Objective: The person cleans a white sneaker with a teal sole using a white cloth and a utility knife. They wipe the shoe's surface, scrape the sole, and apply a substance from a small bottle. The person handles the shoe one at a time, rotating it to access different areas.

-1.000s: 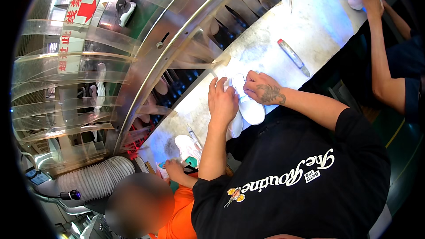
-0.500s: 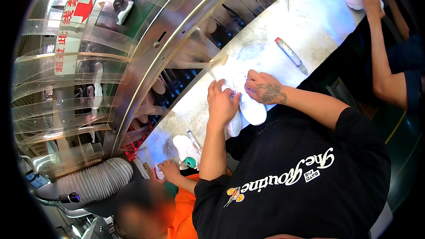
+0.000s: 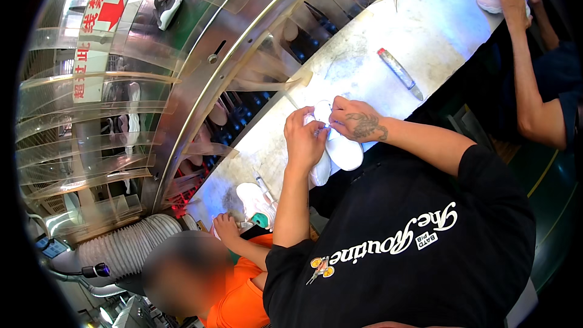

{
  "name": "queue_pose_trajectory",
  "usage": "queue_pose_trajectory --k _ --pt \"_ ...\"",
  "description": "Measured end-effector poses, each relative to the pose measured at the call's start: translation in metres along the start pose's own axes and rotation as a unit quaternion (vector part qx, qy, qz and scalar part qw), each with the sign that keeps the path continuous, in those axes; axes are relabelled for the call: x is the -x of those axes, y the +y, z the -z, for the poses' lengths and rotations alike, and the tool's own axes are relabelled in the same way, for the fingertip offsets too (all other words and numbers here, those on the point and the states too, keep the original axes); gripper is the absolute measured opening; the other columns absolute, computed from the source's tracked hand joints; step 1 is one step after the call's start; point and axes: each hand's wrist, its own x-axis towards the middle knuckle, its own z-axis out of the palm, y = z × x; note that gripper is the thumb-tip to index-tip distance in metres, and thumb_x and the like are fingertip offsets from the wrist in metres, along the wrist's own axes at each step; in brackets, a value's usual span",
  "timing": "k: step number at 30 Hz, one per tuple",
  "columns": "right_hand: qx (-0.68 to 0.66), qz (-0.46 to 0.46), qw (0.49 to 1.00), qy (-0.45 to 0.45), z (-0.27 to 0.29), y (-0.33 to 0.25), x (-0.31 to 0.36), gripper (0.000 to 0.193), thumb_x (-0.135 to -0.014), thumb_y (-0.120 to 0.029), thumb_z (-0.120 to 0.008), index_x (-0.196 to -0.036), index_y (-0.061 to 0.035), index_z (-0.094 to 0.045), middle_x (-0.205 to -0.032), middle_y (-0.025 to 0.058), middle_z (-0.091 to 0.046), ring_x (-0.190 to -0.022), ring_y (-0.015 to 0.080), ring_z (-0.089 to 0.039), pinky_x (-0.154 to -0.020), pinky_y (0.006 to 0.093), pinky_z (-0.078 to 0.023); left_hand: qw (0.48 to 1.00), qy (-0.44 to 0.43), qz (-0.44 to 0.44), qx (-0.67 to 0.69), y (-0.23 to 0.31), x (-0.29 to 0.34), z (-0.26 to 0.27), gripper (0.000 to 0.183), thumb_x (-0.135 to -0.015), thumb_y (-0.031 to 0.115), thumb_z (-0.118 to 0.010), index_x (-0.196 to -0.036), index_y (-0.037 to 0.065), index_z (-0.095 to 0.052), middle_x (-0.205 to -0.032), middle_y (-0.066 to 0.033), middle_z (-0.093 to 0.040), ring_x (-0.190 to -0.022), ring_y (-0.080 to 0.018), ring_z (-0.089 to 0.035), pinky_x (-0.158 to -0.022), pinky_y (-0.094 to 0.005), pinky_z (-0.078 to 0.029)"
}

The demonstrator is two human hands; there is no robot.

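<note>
Two white shoes lie side by side on the worktable in front of me, toes toward my body. The right shoe (image 3: 345, 153) shows its broad toe. Its neighbour, the left shoe (image 3: 320, 171), is partly covered by my left hand (image 3: 302, 140). That hand is closed, thumb and fingers pinched over the upper part of the pair. My right hand (image 3: 357, 120), with a tattoo on its back, is also closed, its fingertips meeting the left ones above the right shoe's lacing area. Whatever small white piece sits between the fingertips is too small to name.
On the pale worktable (image 3: 358, 36) lies a slim red-ended tool (image 3: 399, 74). To the left are a white shoe with green lining (image 3: 254, 203) and a syringe-like tube (image 3: 263, 183). Clear strip curtains (image 3: 255, 79) hang along the far edge. Co-workers sit left and right.
My right hand has shifted slightly left, and its fingertips now meet those of my left hand. The shoes have barely moved. At left, the co-worker in orange has leaned a little.
</note>
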Motion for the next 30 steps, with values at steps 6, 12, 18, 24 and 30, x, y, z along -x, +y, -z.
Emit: queue_pose_trajectory --k 6,12,18,24,30 --pt "-0.02 0.028 0.999 -0.008 0.006 0.002 0.001 0.011 -0.097 -0.017 -0.074 -0.099 -0.0064 -0.073 -0.108 0.0159 -0.063 -0.086 0.0385 -0.072 -0.077 0.0498 -0.06 0.999 0.008 -0.026 -0.018 -0.004 0.004 -0.003 0.017 -0.081 0.016 -0.089 -0.097 0.011 -0.089 -0.139 -0.0112 -0.07 -0.133 -0.0369 -0.058 -0.116 -0.0519 -0.044" --pt "0.016 -0.003 0.995 -0.099 0.02 -0.006 -0.01 0.01 -0.097 -0.017 -0.072 -0.101 -0.008 -0.073 -0.108 0.0157 -0.063 -0.088 0.0383 -0.073 -0.077 0.0493 -0.061 1.0 0.012 -0.015 -0.006 -0.001 0.004 -0.003 0.017 -0.081 0.015 -0.089 -0.097 0.011 -0.089 -0.138 -0.0119 -0.07 -0.134 -0.0378 -0.058 -0.115 -0.0526 -0.044" --pt "0.105 0.018 0.966 -0.234 0.036 -0.02 -0.036 0.011 -0.09 -0.008 -0.07 -0.097 -0.0069 -0.079 -0.112 0.0158 -0.066 -0.087 0.037 -0.077 -0.078 0.0472 -0.063 0.999 0.015 -0.033 -0.039 0.002 0.004 -0.002 0.017 -0.079 0.014 -0.088 -0.096 0.011 -0.088 -0.133 -0.0116 -0.069 -0.136 -0.0383 -0.057 -0.12 -0.0602 -0.04" --pt "0.147 0.026 0.953 -0.264 0.036 -0.029 -0.045 0.013 -0.087 -0.007 -0.072 -0.097 -0.0061 -0.08 -0.114 0.016 -0.067 -0.086 0.0344 -0.079 -0.079 0.0466 -0.064 0.985 0.006 -0.064 -0.157 0.014 0.004 0.0 0.008 -0.085 0.014 -0.08 -0.088 0.008 -0.084 -0.121 -0.0107 -0.066 -0.134 -0.0376 -0.056 -0.125 -0.0693 -0.033" --pt "0.134 0.049 0.948 -0.285 0.037 -0.016 -0.045 0.015 -0.087 -0.009 -0.07 -0.099 -0.0088 -0.08 -0.114 0.0135 -0.068 -0.087 0.0345 -0.078 -0.078 0.0468 -0.064 0.991 0.002 -0.07 -0.115 0.015 -0.001 0.003 0.008 -0.083 0.015 -0.082 -0.086 0.007 -0.083 -0.118 -0.0105 -0.064 -0.129 -0.0373 -0.055 -0.124 -0.0661 -0.035"
